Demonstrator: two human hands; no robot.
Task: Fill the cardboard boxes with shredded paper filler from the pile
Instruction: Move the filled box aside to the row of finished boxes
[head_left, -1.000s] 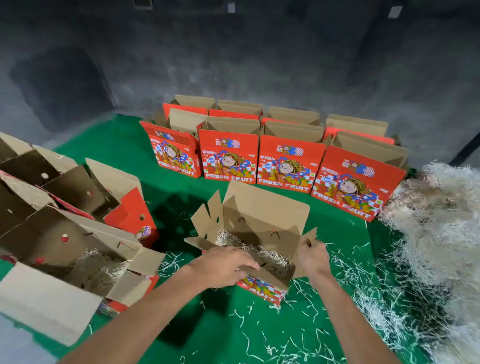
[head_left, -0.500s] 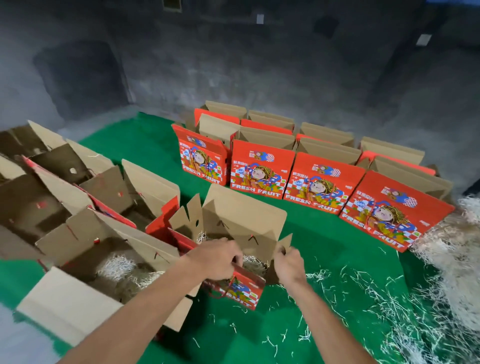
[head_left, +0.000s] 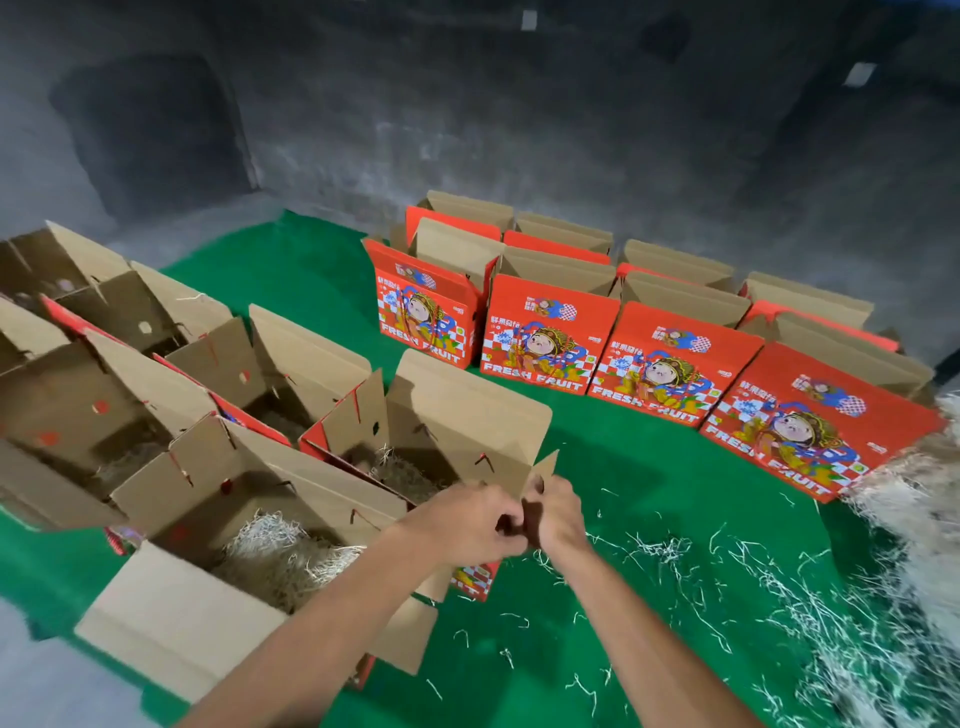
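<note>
An open red cardboard box (head_left: 457, 415) with brown flaps stands in the middle of the green mat, shredded paper (head_left: 400, 470) inside it. My left hand (head_left: 467, 522) grips its near wall and my right hand (head_left: 556, 512) pinches its right side flap; the two hands nearly touch. The box now sits against a group of open filled boxes (head_left: 249, 499) at the left. The white shredded paper pile (head_left: 919, 519) lies at the right edge.
Several red "FRESH FRUIT" boxes (head_left: 550, 332) stand in rows at the back with flaps up. Loose paper strands (head_left: 727, 587) litter the green mat (head_left: 623, 467) on the right. A dark concrete wall rises behind; grey floor shows at the lower left.
Both hands have slid the held box leftward across the mat, away from the pile, until it sits beside the filled boxes. My hands have drawn closer together.
</note>
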